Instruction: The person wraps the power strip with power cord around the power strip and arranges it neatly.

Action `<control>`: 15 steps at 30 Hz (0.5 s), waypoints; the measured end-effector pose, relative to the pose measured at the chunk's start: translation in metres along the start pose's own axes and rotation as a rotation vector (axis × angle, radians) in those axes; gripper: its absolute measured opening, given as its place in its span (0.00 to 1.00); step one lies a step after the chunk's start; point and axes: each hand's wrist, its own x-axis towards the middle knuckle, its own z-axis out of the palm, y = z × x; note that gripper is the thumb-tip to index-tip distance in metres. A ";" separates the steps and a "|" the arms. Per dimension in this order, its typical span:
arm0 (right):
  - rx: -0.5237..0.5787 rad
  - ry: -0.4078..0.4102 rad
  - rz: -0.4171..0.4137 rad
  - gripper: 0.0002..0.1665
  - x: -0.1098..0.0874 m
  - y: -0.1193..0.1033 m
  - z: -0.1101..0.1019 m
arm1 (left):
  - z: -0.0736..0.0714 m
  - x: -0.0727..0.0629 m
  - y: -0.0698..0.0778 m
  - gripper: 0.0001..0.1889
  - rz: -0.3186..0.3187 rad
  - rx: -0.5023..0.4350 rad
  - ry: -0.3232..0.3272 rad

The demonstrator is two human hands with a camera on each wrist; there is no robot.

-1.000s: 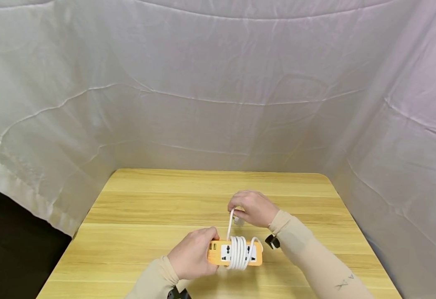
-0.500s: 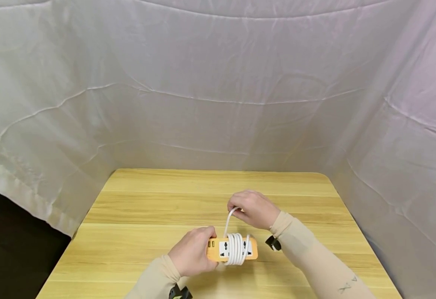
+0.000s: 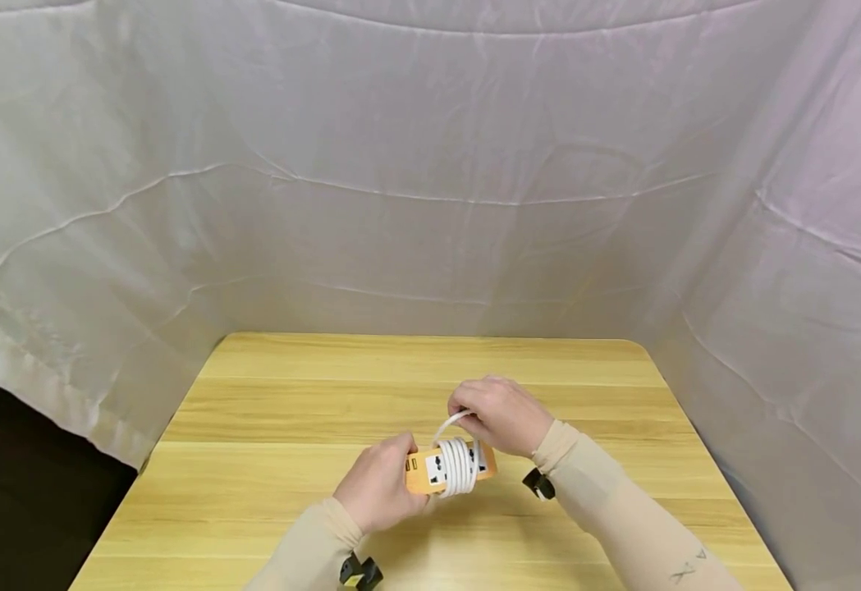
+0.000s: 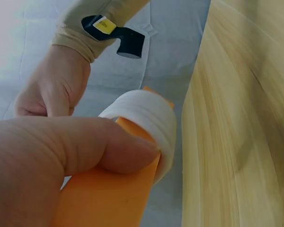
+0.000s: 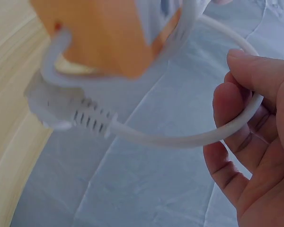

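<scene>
An orange power strip (image 3: 417, 476) with white socket faces is held above the table, its left end gripped by my left hand (image 3: 378, 484). In the left wrist view the thumb (image 4: 128, 153) presses along the orange casing, right by the coils. Several turns of white cord (image 3: 458, 468) wrap round the strip's middle. My right hand (image 3: 500, 414) pinches a loop of that cord between thumb and fingers, above the strip. The right wrist view shows the loop (image 5: 180, 141) running to a white plug (image 5: 61, 106) that hangs beside the strip's end.
A wooden table (image 3: 290, 402) lies beneath both hands. Grey-white fabric (image 3: 430, 180) encloses its back and sides. Black camera mounts sit on the left wrist (image 3: 359, 570) and right wrist (image 3: 539, 483).
My left hand has raised the power strip up and slightly left, tilting it closer to the right hand. The right hand stays nearly in place, and the cord between them now bends more.
</scene>
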 end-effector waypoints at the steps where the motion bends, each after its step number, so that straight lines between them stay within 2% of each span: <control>1: -0.006 0.000 0.003 0.10 0.000 -0.001 -0.001 | 0.000 0.001 0.000 0.24 -0.014 -0.004 0.004; 6: -0.030 -0.004 0.015 0.11 0.001 -0.006 -0.003 | -0.002 0.003 -0.001 0.26 -0.057 -0.006 0.032; 15: -0.045 0.005 0.079 0.08 0.001 -0.018 0.001 | -0.005 0.008 -0.003 0.24 -0.065 0.031 0.138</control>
